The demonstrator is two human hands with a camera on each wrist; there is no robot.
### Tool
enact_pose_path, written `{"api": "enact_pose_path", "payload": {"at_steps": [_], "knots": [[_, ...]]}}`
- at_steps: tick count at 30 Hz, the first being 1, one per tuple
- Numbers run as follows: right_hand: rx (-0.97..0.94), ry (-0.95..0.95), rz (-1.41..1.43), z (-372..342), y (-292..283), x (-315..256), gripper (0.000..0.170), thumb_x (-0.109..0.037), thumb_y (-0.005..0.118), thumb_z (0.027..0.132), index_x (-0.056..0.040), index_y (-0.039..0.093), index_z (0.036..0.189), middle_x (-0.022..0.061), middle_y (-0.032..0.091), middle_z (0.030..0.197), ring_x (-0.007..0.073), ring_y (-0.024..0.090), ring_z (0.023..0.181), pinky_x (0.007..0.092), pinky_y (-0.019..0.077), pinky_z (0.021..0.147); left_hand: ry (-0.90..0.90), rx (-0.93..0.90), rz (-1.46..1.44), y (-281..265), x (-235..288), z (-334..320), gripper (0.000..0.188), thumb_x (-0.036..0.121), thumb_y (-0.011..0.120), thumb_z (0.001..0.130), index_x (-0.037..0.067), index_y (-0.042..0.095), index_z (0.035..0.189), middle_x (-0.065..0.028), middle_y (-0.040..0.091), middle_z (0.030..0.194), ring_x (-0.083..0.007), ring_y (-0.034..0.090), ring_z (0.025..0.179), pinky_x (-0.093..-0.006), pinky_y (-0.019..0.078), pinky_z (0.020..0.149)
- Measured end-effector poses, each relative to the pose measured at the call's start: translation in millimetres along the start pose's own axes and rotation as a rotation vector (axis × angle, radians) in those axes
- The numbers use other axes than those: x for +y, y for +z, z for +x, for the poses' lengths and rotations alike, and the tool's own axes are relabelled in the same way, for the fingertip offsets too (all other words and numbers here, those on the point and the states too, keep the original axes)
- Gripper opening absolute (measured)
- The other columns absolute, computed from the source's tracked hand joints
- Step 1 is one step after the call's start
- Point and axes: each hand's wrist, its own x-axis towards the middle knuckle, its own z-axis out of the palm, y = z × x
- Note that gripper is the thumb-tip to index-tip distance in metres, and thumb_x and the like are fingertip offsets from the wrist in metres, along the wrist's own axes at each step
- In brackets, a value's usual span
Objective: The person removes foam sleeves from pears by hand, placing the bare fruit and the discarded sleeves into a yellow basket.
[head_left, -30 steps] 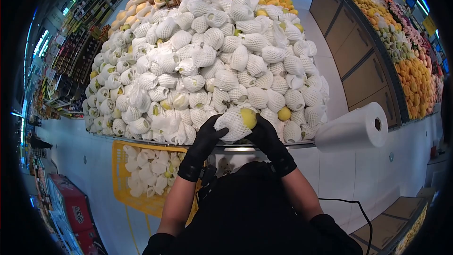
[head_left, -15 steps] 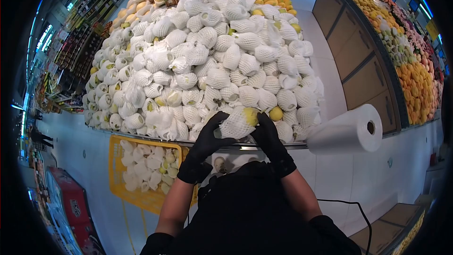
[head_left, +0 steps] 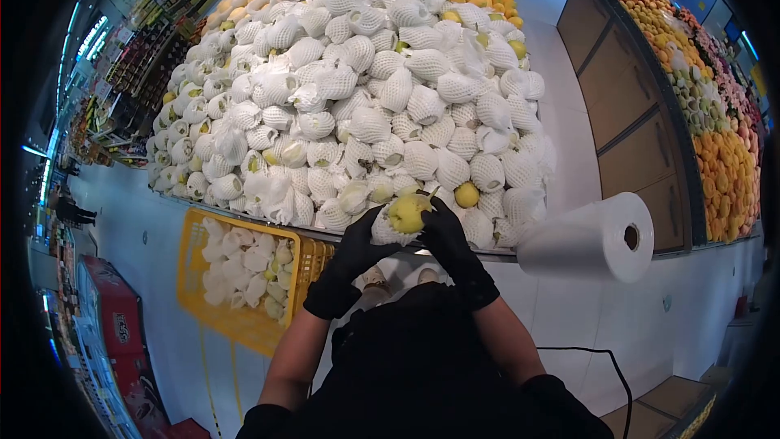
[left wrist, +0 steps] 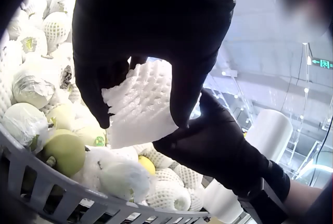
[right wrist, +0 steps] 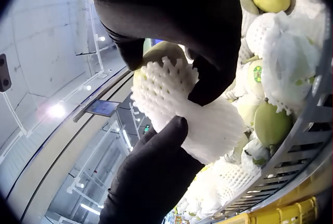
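A yellow-green, pear-like fruit (head_left: 408, 213) is held between my two black-gloved hands, over the near edge of the display. A white foam net sleeve (left wrist: 141, 104) covers its lower part, and its top is bare. My left hand (head_left: 355, 245) grips the sleeved side; its fingers and thumb curl round the foam in the left wrist view. My right hand (head_left: 449, 237) holds the bare end, with its fingers and thumb about the fruit in the right wrist view.
A big heap of foam-netted fruit (head_left: 370, 123) lies ahead, behind a low slotted rim (right wrist: 291, 169). A yellow crate (head_left: 191, 276) with white foam nets and some fruit stands at the left. A roll of plastic bags (head_left: 587, 237) is at the right.
The fruit has turned, so that more of its bare yellow-green top faces up and less foam shows. Both hands stay on it. The head view has shifted a little.
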Motion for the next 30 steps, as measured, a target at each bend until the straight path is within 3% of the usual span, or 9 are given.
{"api": "enact_pose_path", "payload": {"at_steps": [7, 10, 13, 15, 17, 23, 26, 29, 30], "knots": [[-0.166, 0.033, 0.239, 5, -7, 7, 0.054, -0.027, 0.055, 0.091, -0.0033, 0.035, 0.136, 0.0155, 0.053, 0.122, 0.0284, 0.057, 0.108, 0.0424, 0.0502, 0.089, -0.115, 0.163, -0.08, -14, -15, -25, 0.047, 0.009, 0.075, 0.076, -0.001, 0.056, 0.119, -0.0105, 0.065, 0.11, -0.0167, 0.062, 0.1, -0.0316, 0.0489, 0.088], [-0.218, -0.497, -1.181, 1, 9, -8, 0.046, -0.021, 0.06, 0.089, -0.0004, 0.046, 0.128, 0.0158, 0.057, 0.117, 0.0271, 0.058, 0.107, 0.0394, 0.0499, 0.09, -0.154, 0.237, -0.281, -15, -29, -41, 0.045, 0.007, 0.074, 0.077, -0.001, 0.057, 0.118, -0.0097, 0.065, 0.109, -0.0169, 0.062, 0.098, -0.0314, 0.0491, 0.087], [-0.126, -0.188, -0.406, -1, 36, -4, 0.036, -0.011, 0.076, 0.076, 0.0023, 0.061, 0.105, 0.0121, 0.062, 0.106, 0.0244, 0.061, 0.1, 0.0335, 0.05, 0.086, -0.155, 0.311, -0.354, -20, -41, -58, 0.044, 0.008, 0.073, 0.078, -0.002, 0.058, 0.118, -0.0091, 0.065, 0.108, -0.0165, 0.062, 0.098, -0.0308, 0.0489, 0.087], [-0.116, -0.125, -0.438, -1, 43, 1, 0.037, -0.009, 0.078, 0.073, 0.0022, 0.061, 0.104, 0.0115, 0.062, 0.106, 0.0239, 0.061, 0.099, 0.033, 0.0496, 0.085, -0.184, 0.334, -0.38, -27, -46, -71, 0.043, 0.009, 0.072, 0.079, -0.002, 0.058, 0.118, -0.009, 0.065, 0.108, -0.0163, 0.062, 0.097, -0.0305, 0.0488, 0.087], [-0.161, -0.259, -1.004, 3, 44, 7, 0.04, -0.009, 0.076, 0.074, 0.0017, 0.058, 0.108, 0.0119, 0.061, 0.109, 0.0236, 0.06, 0.101, 0.0332, 0.0492, 0.088, -0.189, 0.366, -0.393, -34, -46, -83, 0.041, 0.012, 0.071, 0.081, -0.002, 0.058, 0.117, -0.0088, 0.065, 0.108, -0.0159, 0.062, 0.097, -0.0299, 0.0486, 0.086], [-0.224, 0.295, 0.387, 11, 73, 37, 0.041, -0.005, 0.076, 0.074, 0.0013, 0.058, 0.11, 0.01, 0.061, 0.108, 0.0216, 0.06, 0.101, 0.0313, 0.0484, 0.089, -0.228, 0.498, -0.389, -65, -63, -130, 0.043, 0.011, 0.07, 0.081, -0.002, 0.056, 0.119, -0.0087, 0.064, 0.11, -0.0158, 0.061, 0.098, -0.0303, 0.0482, 0.087], [-0.364, -0.233, -0.975, 18, 77, 65, 0.045, -0.014, 0.071, 0.079, 0.0017, 0.052, 0.117, 0.0124, 0.058, 0.115, 0.0243, 0.058, 0.107, 0.0339, 0.0468, 0.094, -0.197, 0.574, -0.467, -85, -80, -159, 0.043, 0.01, 0.069, 0.082, -0.002, 0.055, 0.12, -0.0088, 0.064, 0.111, -0.0162, 0.061, 0.099, -0.0306, 0.0482, 0.088], [-0.437, -0.214, -1.109, 21, 94, 89, 0.046, -0.013, 0.066, 0.081, 0.0021, 0.049, 0.121, 0.0131, 0.056, 0.117, 0.025, 0.056, 0.109, 0.0352, 0.0457, 0.096, -0.217, 0.661, -0.481, -109, -98, -193, 0.04, 0.009, 0.067, 0.082, -0.002, 0.056, 0.119, -0.0087, 0.064, 0.111, -0.0165, 0.061, 0.099, -0.0303, 0.0482, 0.088], [-0.382, -0.167, -0.949, 19, 109, 94, 0.041, -0.014, 0.069, 0.08, 0.0006, 0.053, 0.115, 0.0123, 0.059, 0.112, 0.0247, 0.058, 0.105, 0.0346, 0.0471, 0.092, -0.222, 0.692, -0.474, -118, -104, -203, 0.04, 0.009, 0.067, 0.082, -0.002, 0.056, 0.119, -0.0087, 0.064, 0.111, -0.0166, 0.061, 0.099, -0.0301, 0.0481, 0.088]]}}
